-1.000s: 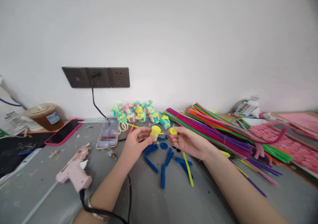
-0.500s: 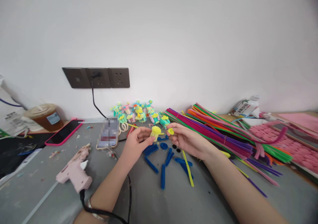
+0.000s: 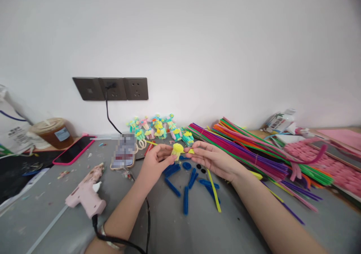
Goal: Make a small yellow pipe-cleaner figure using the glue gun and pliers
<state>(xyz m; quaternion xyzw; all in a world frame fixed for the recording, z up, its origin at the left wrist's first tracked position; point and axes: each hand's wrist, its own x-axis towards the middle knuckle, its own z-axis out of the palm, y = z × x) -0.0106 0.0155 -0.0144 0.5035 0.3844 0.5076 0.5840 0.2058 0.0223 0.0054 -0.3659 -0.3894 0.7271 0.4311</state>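
Observation:
My left hand (image 3: pixel 156 161) pinches a yellow pipe-cleaner piece (image 3: pixel 177 150) with a rounded top and short strands below. Close on its right, my right hand (image 3: pixel 210 157) grips a small yellow pipe-cleaner coil (image 3: pixel 191 151) between thumb and fingers. The two yellow pieces are very near each other; whether they touch I cannot tell. Below the hands lie several folded blue pipe cleaners (image 3: pixel 185 200), a blue coil (image 3: pixel 186 166) and small black discs (image 3: pixel 199 166). A single yellow-green pipe cleaner (image 3: pixel 214 191) slants across the blue ones at the right.
At left are a pink glue gun (image 3: pixel 88 192) with a black cable, a pink-cased phone (image 3: pixel 75 150) and a drink cup (image 3: pixel 52 132). Another phone (image 3: pixel 123 151) stands nearer the middle. Small colourful figures (image 3: pixel 158 126) line the wall; bundled pipe cleaners (image 3: pixel 239 148) lie at right.
My right hand has turned and brought the small yellow coil down and left, closer to the yellow piece. My left hand has stayed nearly still. The view has shifted slightly.

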